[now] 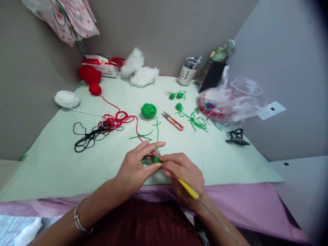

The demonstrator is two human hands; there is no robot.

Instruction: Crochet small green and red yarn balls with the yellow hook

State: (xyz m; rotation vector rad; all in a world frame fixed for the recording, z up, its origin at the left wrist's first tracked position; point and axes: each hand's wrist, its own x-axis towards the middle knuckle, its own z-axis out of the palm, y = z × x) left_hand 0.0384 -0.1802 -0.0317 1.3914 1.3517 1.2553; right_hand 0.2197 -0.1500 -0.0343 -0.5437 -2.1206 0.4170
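- Three things in the head view carry print, taking the hands as the clock's centre.
- At two o'clock, a plastic bag [217, 106] shows a blue-and-red logo above red Chinese characters ending in 超市.
- At one o'clock, a pen cup [186, 76] wears a white label; its dark characters are too small to read.
- At eleven o'clock, a red-and-white box [109, 70] has fine print, illegible here.
- The left hand [137, 165] pinches a small green piece of yarn work [156, 159] near its thumb tip, index finger stretched toward two o'clock with green yarn looped over it.
- The right hand [186, 171], fingers bent, grips a yellow-handled tool [189, 189] pointing back to five o'clock; its fingertips meet the green piece.
- The green yarn ball [148, 111] sits at twelve, snips [174, 122] at one.
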